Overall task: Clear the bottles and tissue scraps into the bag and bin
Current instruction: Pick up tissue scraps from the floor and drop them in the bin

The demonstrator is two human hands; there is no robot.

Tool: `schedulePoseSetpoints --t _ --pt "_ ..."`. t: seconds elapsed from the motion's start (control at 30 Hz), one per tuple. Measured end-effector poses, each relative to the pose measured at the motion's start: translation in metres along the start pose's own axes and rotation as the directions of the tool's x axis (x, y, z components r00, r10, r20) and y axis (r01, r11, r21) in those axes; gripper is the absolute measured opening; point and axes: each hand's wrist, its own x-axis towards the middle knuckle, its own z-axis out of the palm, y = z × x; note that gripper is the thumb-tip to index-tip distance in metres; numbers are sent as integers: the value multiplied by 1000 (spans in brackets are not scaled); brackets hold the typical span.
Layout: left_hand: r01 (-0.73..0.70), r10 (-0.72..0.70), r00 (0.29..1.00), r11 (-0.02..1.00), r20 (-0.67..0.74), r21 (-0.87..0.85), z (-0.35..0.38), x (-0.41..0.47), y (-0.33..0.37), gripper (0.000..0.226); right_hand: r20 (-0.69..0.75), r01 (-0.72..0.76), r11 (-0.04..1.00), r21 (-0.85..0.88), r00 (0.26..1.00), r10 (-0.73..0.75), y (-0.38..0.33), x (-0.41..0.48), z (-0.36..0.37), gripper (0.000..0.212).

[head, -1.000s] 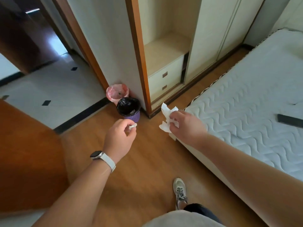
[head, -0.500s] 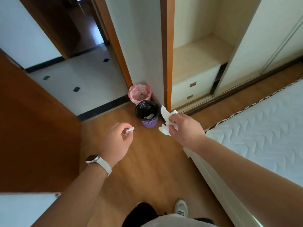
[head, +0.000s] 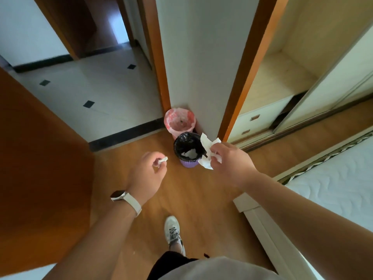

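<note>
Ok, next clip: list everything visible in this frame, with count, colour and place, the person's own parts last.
purple bin: 1, black liner, floor by the wall corner, white scraps inside
pink-lined bin: 1, behind the purple bin, against the wall
large tissue: 1, white, in the right hand, at the purple bin's rim
small tissue scrap: 1, white, pinched in the left hand
wardrobe drawers: 2, cream, right of the wall
mattress: 1, white quilted, far right
door: 1, brown wood, left
left hand: 1, left of the bin
watch: 1, white strap, left wrist
right hand: 1, beside the bin
shoe: 1, white, bottom centre
</note>
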Motion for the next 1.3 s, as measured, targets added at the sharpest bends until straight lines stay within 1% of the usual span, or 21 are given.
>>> schedulePoseSetpoints --t 0.1,0.17,0.27,0.47,0.7,0.9,1.07,1.2,1.23,1.3 --pt "-44 45 998 999 36 -32 -7 46 -31 13 -23 -22 999 -27 999 22 -18 37 9 24" --pt "-87 88 995 995 40 -46 -11 73 -45 13 -30 -72 997 -26 997 71 -27 58 12 24" --pt "-104 105 993 994 49 -21 -17 105 -56 13 -52 -120 993 -24 992 118 -37 79 17 25" --pt "-91 96 989 995 117 -47 -12 148 -71 14 -35 -184 982 -45 983 183 -38 113 27 25" --pt "-59 63 982 998 178 -27 14 205 -88 14 4 -223 974 -32 975 223 -10 164 52 25" --pt "3 -11 972 999 233 33 39 259 -101 17 85 -213 977 18 974 211 23 227 80 24" --pt "-50 21 946 995 324 82 65 308 -108 17 133 -228 973 29 966 222 49 274 89 26" --pt "-90 45 929 990 367 108 82 348 -112 16 204 -103 992 -69 972 115 61 297 101 25" --pt "-102 55 926 989 374 107 85 357 -114 15 217 -88 993 -76 971 102 63 303 105 26" --pt "-113 56 914 986 401 120 93 371 -121 14 234 -103 993 -64 965 115 67 316 112 27"
